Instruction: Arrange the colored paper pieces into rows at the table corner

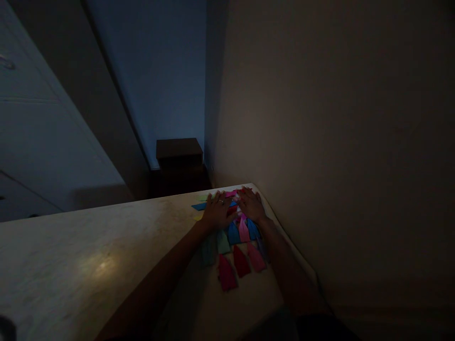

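Nearest, well back toward the wearer from the fingertips, lie the loose ends of a magenta strip (227, 273), a red strip (242, 262) and a pink strip (256, 257). Nothing visible weighs these ends down, so a forearm or sleeve brushing across could probably skew them. A little closer to the palms, a pale green strip (223, 242) and blue and pink pieces sit side by side in what looks like an interlaced patch; whether it is cloth or paper I cannot tell.

The left hand (217, 210) lies palm down on the left part of the patch, its fingers spread, one wearing a ring, the thumb angled toward the other hand. The right hand (250, 203) lies flat on the right part, fingers slightly apart; neither seems to pinch anything. If the two palms slid in different directions, their drag could bunch or pull apart the middle. A blue strip (199, 207) juts out left of the left fingers, where a sideways sweep might catch it.

Just past the fingertips is the far edge of the pale tabletop (106, 241); too strong a forward push could carry the far strips over it, toward the floor near a brown wooden cabinet (178, 148).
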`<state>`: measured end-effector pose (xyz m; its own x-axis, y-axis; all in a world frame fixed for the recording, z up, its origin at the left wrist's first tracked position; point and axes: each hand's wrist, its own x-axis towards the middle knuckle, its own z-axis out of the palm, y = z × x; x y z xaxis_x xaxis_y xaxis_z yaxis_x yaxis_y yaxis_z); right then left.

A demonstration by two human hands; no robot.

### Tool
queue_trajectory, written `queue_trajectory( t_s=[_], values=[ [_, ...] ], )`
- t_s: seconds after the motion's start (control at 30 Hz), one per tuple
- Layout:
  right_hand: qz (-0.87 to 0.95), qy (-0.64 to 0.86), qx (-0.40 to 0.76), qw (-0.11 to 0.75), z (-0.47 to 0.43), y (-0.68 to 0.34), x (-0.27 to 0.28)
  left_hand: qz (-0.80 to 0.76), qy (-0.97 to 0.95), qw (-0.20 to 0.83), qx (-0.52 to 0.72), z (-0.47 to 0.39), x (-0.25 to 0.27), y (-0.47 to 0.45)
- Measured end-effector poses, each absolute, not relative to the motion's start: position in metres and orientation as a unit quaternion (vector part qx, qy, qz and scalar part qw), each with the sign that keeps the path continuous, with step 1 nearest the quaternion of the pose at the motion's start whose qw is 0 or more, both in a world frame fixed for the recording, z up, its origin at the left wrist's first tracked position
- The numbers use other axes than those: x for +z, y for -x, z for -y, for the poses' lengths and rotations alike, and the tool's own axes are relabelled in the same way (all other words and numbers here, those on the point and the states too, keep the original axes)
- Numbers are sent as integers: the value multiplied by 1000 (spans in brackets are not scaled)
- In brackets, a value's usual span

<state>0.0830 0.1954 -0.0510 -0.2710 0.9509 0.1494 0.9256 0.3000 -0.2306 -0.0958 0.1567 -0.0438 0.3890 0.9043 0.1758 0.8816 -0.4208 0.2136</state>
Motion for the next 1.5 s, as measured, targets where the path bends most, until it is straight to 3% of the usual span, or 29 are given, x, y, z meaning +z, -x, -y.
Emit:
queue_trajectory(
  t_s=[0.63,0.93,1.23,1.5],
  values=[
    [848,508,76,126,-167,-18,-47,-566,-801,11,193,-97,-45,174],
    [852,493,136,115,-148,-55,-11,-581,-767,89,257,-70,-48,222],
    [767,620,73,149,-85,-139,-59,-606,-714,147,317,-33,-38,252],
    [770,621,48,142,-59,-116,-66,-612,-722,141,290,1,-23,269]
  ],
)
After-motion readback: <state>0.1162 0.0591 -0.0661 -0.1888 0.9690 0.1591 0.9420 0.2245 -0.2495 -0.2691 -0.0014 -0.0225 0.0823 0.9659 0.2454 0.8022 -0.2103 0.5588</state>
